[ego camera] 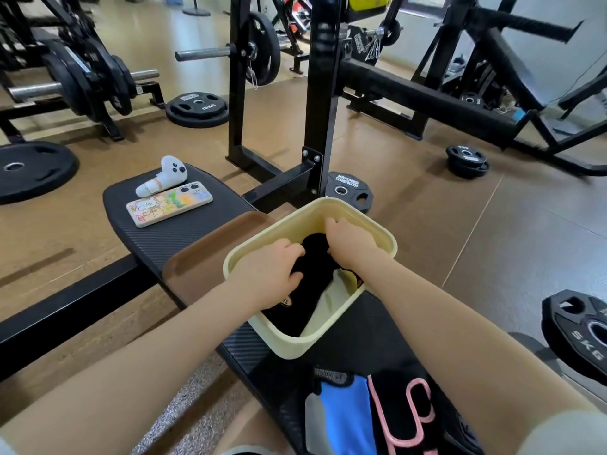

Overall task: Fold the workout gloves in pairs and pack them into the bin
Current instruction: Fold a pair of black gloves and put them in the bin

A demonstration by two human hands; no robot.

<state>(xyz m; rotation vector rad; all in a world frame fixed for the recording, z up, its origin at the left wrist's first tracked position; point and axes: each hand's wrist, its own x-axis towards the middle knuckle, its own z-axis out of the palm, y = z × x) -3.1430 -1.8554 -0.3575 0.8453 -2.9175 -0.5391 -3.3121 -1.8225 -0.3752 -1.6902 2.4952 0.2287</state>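
Black folded gloves [308,277] are going into the cream plastic bin [377,231]; I am pressing them down, fingers of my left hand [272,274] and right hand [348,241] curling onto the fabric. Next, I judge, comes folding the blue-and-grey glove [341,412] on the table [184,231].

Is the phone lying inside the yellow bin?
No, the phone lies on the black bench pad next to a white controller, well apart from the bin.

Two bare forearms, no rings or watch, pale short sleeve edges [558,435] near the shoulders
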